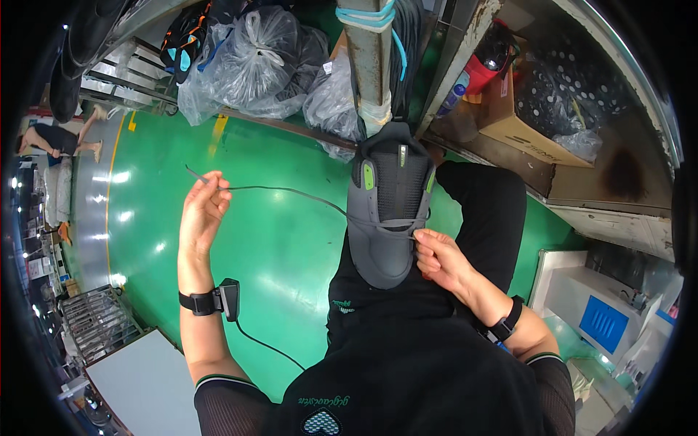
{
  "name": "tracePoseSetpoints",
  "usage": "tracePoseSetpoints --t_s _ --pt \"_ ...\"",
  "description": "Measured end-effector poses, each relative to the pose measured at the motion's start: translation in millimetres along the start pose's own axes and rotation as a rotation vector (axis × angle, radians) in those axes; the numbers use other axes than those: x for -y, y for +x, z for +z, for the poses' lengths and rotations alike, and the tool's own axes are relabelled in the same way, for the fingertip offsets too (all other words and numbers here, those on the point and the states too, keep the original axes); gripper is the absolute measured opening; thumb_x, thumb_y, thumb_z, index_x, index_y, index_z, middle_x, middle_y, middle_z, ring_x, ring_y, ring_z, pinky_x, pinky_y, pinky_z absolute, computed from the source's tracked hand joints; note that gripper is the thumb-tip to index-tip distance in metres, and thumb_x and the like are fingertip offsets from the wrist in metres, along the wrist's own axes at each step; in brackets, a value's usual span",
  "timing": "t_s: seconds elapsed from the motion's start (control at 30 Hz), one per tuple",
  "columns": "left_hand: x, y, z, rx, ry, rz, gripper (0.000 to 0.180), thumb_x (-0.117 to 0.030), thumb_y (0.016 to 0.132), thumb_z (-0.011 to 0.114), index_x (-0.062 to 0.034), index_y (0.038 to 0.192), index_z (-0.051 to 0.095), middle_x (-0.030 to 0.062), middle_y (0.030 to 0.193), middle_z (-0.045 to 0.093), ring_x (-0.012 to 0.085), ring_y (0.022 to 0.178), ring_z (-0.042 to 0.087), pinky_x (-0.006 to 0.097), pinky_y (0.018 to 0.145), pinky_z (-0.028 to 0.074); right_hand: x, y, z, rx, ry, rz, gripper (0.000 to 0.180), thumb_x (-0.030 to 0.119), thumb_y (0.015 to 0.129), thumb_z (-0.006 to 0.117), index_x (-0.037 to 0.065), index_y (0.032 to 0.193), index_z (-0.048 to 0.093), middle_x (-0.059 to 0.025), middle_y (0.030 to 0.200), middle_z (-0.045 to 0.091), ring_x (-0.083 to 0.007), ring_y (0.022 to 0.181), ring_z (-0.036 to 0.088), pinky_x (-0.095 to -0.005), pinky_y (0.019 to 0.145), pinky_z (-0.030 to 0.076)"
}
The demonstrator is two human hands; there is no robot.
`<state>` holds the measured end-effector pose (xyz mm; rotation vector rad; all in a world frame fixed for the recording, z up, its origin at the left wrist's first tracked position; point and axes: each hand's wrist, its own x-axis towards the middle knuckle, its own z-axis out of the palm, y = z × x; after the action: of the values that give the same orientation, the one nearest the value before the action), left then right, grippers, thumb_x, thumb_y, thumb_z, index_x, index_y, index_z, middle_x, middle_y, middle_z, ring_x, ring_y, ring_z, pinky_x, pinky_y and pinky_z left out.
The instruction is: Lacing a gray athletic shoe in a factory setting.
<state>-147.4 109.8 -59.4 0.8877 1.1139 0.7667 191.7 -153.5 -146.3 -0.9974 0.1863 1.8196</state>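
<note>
A dark grey sneaker [382, 254] with green side accents rests upright over my lap, toe toward me. Its grey shoelace [291, 190] crosses the lowest part of the tongue and stretches out to the left. My left hand [206, 203] is raised out to the side, pinching that lace near its end, and the tip sticks out past the fingers. Beside the shoe's toe, my right hand [440, 258] has thumb and forefinger closed on the lace at the right edge of the lacing. The upper part of the tongue [392, 171] has no lace across it.
A metal post [367, 65] wrapped in blue cord stands just beyond the shoe. Clear plastic bags [262, 62] fill a rack at the far left. At the right, a shelf holds a cardboard box [531, 131]. A white table [142, 385] stands at lower left. Someone's legs [83, 134] show far left.
</note>
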Motion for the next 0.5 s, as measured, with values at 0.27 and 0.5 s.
tracePoseSetpoints --t_s 0.27,0.5 --pt "29 -10 -42 -0.105 0.002 -0.09 0.021 -0.012 0.095 0.057 -0.0011 0.112 0.054 0.0068 0.093 0.063 0.0146 0.079 0.063 0.022 0.065 0.047 -9 -6 -18 0.466 0.208 0.033 0.006 0.021 0.099 0.051 0.015 0.1 0.051 0.0056 0.065 0.039 -0.0032 0.049 0.031 -0.0177 0.047 0.026" --pt "9 -4 -150 -0.333 -0.177 0.011 0.031 -0.004 0.095 0.052 0.007 0.124 0.047 0.015 0.104 0.062 0.0197 0.086 0.064 0.023 0.071 0.055 -1 30 -20 -0.209 -0.703 -0.56 0.031 0.009 0.081 0.075 0.008 0.082 0.044 0.0065 0.058 0.045 -0.0006 0.053 0.039 -0.0187 0.046 0.031"
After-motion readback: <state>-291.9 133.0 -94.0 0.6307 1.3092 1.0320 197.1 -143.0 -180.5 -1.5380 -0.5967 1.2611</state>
